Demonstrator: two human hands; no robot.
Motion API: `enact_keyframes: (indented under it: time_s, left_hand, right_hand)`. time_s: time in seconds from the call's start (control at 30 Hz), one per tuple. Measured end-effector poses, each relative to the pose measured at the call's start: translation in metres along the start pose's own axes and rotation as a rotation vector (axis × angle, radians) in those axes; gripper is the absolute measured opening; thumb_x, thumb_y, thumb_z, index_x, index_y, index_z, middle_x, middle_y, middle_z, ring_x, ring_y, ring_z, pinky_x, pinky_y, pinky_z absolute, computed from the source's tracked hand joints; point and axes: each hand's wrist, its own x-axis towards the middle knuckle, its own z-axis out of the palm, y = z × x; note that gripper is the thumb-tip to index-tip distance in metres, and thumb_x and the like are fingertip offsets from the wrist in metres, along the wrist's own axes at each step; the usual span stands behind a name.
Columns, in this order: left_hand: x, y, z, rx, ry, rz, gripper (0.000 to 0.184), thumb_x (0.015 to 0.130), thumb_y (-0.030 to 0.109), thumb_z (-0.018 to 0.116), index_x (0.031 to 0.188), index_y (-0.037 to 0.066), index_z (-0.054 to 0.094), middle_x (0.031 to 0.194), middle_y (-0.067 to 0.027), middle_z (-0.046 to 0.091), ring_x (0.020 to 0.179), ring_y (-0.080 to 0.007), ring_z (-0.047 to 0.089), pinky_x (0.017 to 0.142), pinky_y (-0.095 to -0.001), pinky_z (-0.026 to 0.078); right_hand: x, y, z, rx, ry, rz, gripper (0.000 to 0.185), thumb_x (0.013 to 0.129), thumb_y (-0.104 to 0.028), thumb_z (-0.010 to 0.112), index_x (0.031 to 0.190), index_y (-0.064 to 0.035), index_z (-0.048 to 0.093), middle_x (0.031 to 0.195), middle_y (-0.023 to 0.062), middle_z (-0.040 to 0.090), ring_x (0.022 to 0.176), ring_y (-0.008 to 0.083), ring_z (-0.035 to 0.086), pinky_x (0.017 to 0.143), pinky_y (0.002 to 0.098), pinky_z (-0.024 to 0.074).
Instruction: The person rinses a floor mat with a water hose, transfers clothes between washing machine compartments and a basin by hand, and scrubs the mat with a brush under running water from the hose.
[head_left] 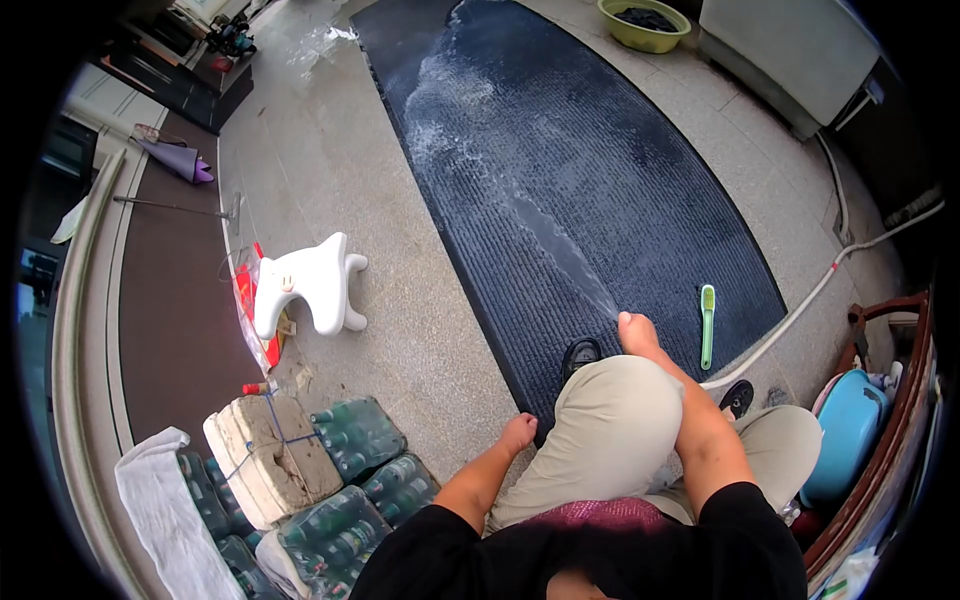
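Nearest the camera, black top (620, 550), and just past it, beige trousers (620, 420) with knees bent. Ahead, dark ribbed mat (640, 170) spread flat on grey speckled floor (400, 260), stretching from beside the left knee to the top of the view. Over it, water jet (550, 235) spraying out from right hand (638, 332), widening into white splashes along the mat's far left part. Fingers there closed, apparently clamped on the end of white hose (838, 262); outlet too small to make out, nearest stretch hidden by the forearm. To the right, hose visible again, curving across the floor to the edge of view.

Left hand (519, 430) lowered beside the left knee, close to the mat's edge, fingers curled together; cannot tell whether around anything.

Right of the right hand, green brush (708, 328) lying on the mat, head pointing away. Near the left knee, black sandal (580, 354) on the mat, partly covered.

Farther left, white plastic stool (320, 285) on the floor; nearer, packs of green bottles (357, 435) beside beige block (270, 455) tied with blue cord. Far right, yellow-green basin (645, 38) holding dark cloth; near right, blue basin (848, 435) against brown wooden frame (925, 380).
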Motion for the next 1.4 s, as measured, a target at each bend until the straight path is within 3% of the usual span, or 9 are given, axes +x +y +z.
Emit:
enact_keyframes:
  time_s: [0.23, 0.5, 0.67, 1.07, 1.4]
  left_hand:
    - [-0.004, 0.007, -0.004, -0.035, -0.037, -0.079, 0.030, 0.091, 0.033, 0.050, 0.102, 0.009, 0.064, 0.102, -0.0176, 0.067, 0.099, -0.0362, 0.062, 0.086, -0.0439, 0.048]
    - [0.001, 0.002, 0.001, -0.021, -0.031, -0.063, 0.031, 0.091, 0.033, 0.050, 0.104, 0.009, 0.063, 0.102, -0.0184, 0.066, 0.099, -0.0366, 0.062, 0.086, -0.0444, 0.048]
    - [0.002, 0.001, 0.002, -0.045, -0.031, -0.068, 0.031, 0.092, 0.033, 0.050, 0.105, 0.008, 0.063, 0.103, -0.0190, 0.066, 0.100, -0.0372, 0.061, 0.086, -0.0446, 0.048]
    - [-0.002, 0.003, -0.003, -0.051, -0.024, -0.061, 0.029, 0.091, 0.031, 0.051, 0.103, 0.007, 0.063, 0.101, -0.0195, 0.066, 0.099, -0.0376, 0.061, 0.085, -0.0444, 0.048]
    - [0.003, 0.008, -0.005, -0.035, -0.038, -0.057, 0.030, 0.092, 0.032, 0.049, 0.104, 0.008, 0.063, 0.104, -0.0197, 0.066, 0.101, -0.0374, 0.061, 0.087, -0.0440, 0.047]
  right_hand:
    - [-0.005, -0.002, 0.005, -0.078, -0.129, 0.020, 0.050, 0.088, -0.035, 0.036, 0.091, 0.0034, 0.068, 0.096, 0.0309, 0.062, 0.096, 0.0454, 0.060, 0.087, 0.0506, 0.0452]
    - [0.011, -0.037, -0.007, 0.002, 0.006, -0.056, 0.047, 0.087, -0.034, 0.037, 0.090, 0.0014, 0.069, 0.094, 0.0305, 0.062, 0.094, 0.0463, 0.060, 0.086, 0.0511, 0.0455]
    - [0.026, -0.040, -0.013, -0.011, 0.065, 0.025, 0.053, 0.088, -0.035, 0.035, 0.087, 0.0065, 0.068, 0.093, 0.0330, 0.062, 0.095, 0.0460, 0.061, 0.087, 0.0508, 0.0458]
    - [0.015, -0.032, -0.005, 0.002, 0.042, -0.022, 0.048, 0.088, -0.033, 0.035, 0.088, 0.0017, 0.068, 0.093, 0.0298, 0.063, 0.092, 0.0460, 0.061, 0.083, 0.0514, 0.0463]
    - [0.021, -0.027, -0.014, 0.026, 0.118, -0.010, 0.050, 0.088, -0.034, 0.035, 0.086, 0.0037, 0.067, 0.091, 0.0305, 0.062, 0.090, 0.0467, 0.061, 0.083, 0.0519, 0.0464]
